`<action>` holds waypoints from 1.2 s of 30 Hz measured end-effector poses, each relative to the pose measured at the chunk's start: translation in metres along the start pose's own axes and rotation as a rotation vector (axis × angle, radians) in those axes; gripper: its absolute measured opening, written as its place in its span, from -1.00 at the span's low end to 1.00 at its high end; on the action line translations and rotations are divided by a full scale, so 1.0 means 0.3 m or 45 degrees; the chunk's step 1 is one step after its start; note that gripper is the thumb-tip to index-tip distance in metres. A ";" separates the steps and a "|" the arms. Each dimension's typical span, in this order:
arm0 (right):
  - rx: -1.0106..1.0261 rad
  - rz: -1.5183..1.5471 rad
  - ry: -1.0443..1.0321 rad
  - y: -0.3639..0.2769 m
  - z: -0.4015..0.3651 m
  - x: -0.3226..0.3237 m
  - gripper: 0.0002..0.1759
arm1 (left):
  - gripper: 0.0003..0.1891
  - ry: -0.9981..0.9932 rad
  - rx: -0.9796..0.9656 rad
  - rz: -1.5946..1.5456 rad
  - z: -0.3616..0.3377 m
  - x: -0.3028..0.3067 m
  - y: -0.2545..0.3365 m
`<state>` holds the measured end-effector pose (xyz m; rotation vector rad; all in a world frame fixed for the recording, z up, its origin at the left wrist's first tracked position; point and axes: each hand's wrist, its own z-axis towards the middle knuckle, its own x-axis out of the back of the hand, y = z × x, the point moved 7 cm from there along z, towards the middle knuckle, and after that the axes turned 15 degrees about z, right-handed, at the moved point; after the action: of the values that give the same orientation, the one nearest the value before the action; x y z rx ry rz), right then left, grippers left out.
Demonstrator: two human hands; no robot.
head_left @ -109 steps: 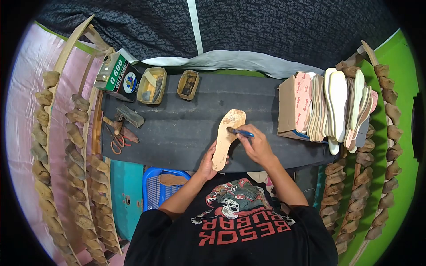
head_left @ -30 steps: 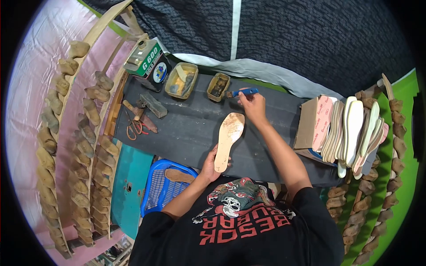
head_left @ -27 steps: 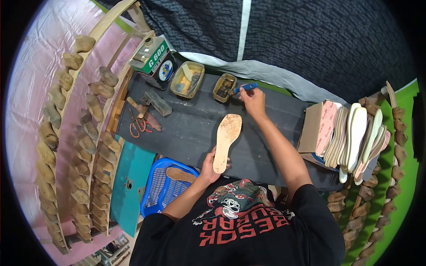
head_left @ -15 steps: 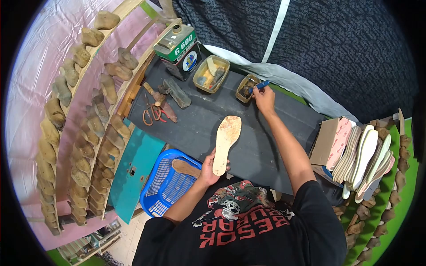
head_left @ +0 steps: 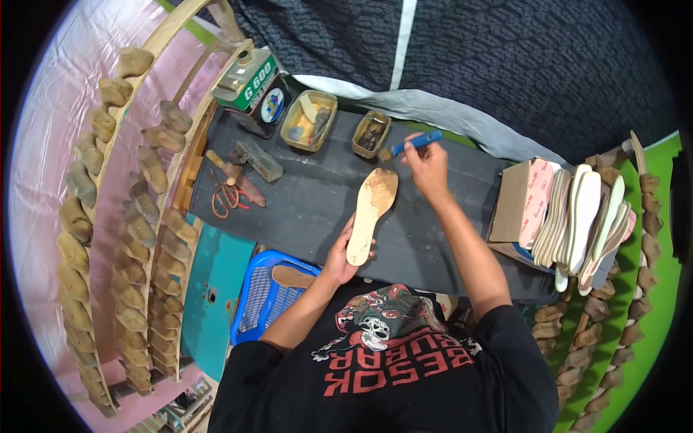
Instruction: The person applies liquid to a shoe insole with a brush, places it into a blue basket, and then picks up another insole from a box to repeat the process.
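My left hand (head_left: 342,255) is closed around the narrow end of a pale insole (head_left: 368,220), which is held up over the dark table. Brown, wet-looking patches mark the insole's wide end. Between the fingers of my right hand (head_left: 429,169) is a brush (head_left: 424,141) with a blue handle. Its bristles point left, just above the insole's wide end and apart from the small tub. That small tub (head_left: 372,135) has dark, crusted contents.
A G 600 can (head_left: 253,92) and a larger tub (head_left: 310,120) stand at the back left. Nearer are a hammer (head_left: 225,166), a grey block (head_left: 260,160) and scissors (head_left: 222,200). A blue basket (head_left: 245,317), boxed insoles (head_left: 574,224) and racks of shoe lasts (head_left: 73,256) surround the table (head_left: 303,213).
My right hand has brought the brush out of the small tub toward the insole. The brown patch on the insole looks darker, and the whole view has shifted slightly.
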<state>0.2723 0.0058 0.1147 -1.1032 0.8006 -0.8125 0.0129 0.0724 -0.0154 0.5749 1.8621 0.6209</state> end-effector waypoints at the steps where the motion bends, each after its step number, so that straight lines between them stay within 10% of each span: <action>1: 0.011 -0.024 -0.066 -0.019 -0.037 0.009 -0.84 | -0.24 -0.023 0.004 0.007 0.021 -0.016 -0.002; 36: 0.092 -0.388 -0.262 -0.204 -0.295 0.168 -0.80 | -0.22 -0.197 0.089 0.057 0.105 -0.178 -0.080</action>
<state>0.2103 -0.0911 0.1441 -1.2386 0.4329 -0.9554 0.0581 0.0248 -0.0047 0.6929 1.7342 0.5274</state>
